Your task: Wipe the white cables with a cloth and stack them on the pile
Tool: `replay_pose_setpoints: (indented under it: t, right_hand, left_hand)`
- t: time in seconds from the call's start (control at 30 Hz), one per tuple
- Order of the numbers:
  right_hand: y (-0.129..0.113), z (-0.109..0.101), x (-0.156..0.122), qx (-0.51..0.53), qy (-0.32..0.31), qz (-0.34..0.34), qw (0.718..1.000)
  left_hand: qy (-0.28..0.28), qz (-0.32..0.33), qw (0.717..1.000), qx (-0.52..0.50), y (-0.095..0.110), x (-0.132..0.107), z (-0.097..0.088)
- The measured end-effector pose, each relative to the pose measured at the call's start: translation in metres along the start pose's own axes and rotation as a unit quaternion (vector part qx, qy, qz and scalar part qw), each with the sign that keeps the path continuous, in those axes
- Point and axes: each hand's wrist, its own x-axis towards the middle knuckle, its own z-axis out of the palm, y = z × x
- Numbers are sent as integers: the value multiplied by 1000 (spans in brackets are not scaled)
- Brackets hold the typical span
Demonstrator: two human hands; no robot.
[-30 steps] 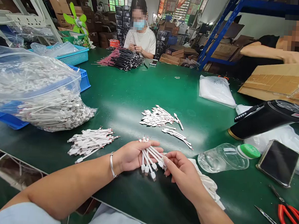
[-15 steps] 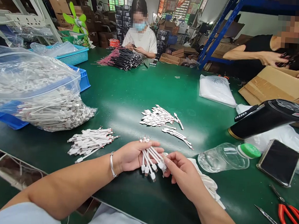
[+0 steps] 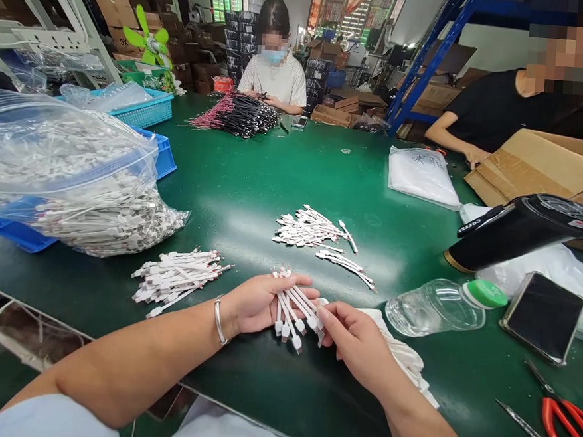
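Head camera: white cables (image 3: pixel 288 309) fanned in a bunch above the counter (image 3: pixel 243 188).
Left hand (image 3: pixel 259 303): palm up, thumb pressing the cables.
Right hand (image 3: pixel 355 343): thumb and finger pinching cable ends.
Co-worker's hand (image 3: pixel 475 155): lowered beside the box (image 3: pixel 539 170).
Grip: barely changed, so handling seems ongoing.

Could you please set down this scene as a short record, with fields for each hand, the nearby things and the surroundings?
Left hand: the left hand holds a fanned bunch of white cables, thumb on top
Right hand: the right hand pinches the bunch's right edge, near the connectors
Loose cables: a left pile by the left forearm; a farther pile beyond the hands
Right side: green-capped bottle, phone, red-handled tool
Left side: clear bag of white cables
Others: two people, one across the table, one beside a cardboard box
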Motion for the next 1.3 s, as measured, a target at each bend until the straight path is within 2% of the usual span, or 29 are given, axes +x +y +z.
replay_pose_setpoints:
  t: [0.1,0.3,0.57,0.77,0.83,0.97,1.03,1.3]
  right_hand:
    - [-1,-1,-1,14,-12,10,1000]
    - [0,-1,0,72,-43,41,996]
    - [-2,1,-1,9,-7,-6,1000]
    - [-4,-1,-2,21,-4,-6,1000]
    - [-4,-1,-3,51,-32,9,998]
    - [-2,6,-4,159,-160,45,973]
    - [0,11,-4,178,-186,55,965]
    - [4,19,-3,183,-112,50,975]
  left_hand:
    - [0,-12,1000,0,1,-1,1]
    - [-34,-15,999,-19,1,-1,-1]
    - [-16,-1,1000,1,1,-1,1]
    - [2,-6,1000,9,2,-2,3]
    - [-7,-4,1000,7,2,-3,3]
    - [-45,2,999,-5,2,-4,3]
    - [-55,4,998,-12,2,-4,3]
    - [-57,6,998,-32,1,-1,-1]
